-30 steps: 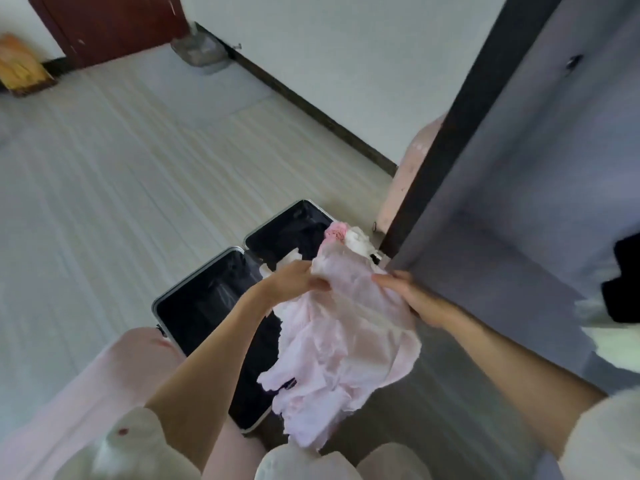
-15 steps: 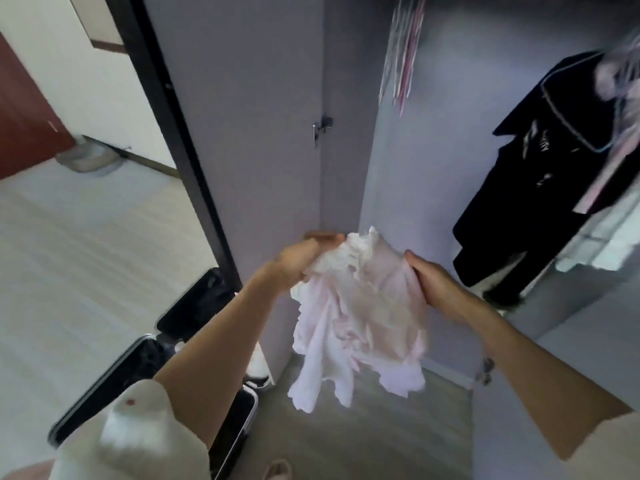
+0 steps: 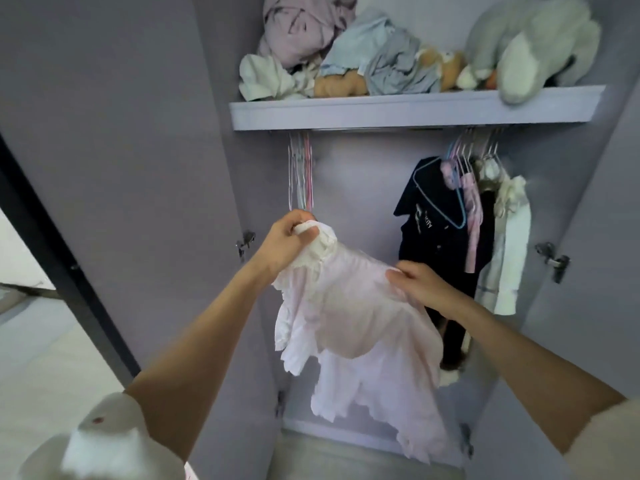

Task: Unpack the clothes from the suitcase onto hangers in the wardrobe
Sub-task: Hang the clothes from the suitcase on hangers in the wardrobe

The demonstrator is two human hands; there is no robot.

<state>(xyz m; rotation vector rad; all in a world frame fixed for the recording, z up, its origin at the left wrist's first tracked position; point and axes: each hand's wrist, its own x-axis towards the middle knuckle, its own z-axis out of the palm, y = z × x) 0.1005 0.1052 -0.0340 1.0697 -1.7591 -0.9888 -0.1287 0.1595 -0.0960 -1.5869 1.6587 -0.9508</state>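
A pale pink ruffled garment (image 3: 360,327) hangs in front of the open lilac wardrobe (image 3: 145,140). My left hand (image 3: 287,242) grips its white collar at the top, just below a bunch of empty thin hangers (image 3: 300,174) on the rail's left end. My right hand (image 3: 422,287) pinches the garment's upper right side. The suitcase is out of view.
On the rail's right end hang a dark navy garment (image 3: 436,233), a pink item and a white garment (image 3: 507,258). The top shelf (image 3: 408,110) holds crumpled clothes and plush toys. Both wardrobe doors stand open. Pale floor (image 3: 41,358) shows at the left.
My view has swung up from the suitcase on the floor to the wardrobe interior. Both hands have lifted the pink garment toward the rail, and it now hangs more unfolded.
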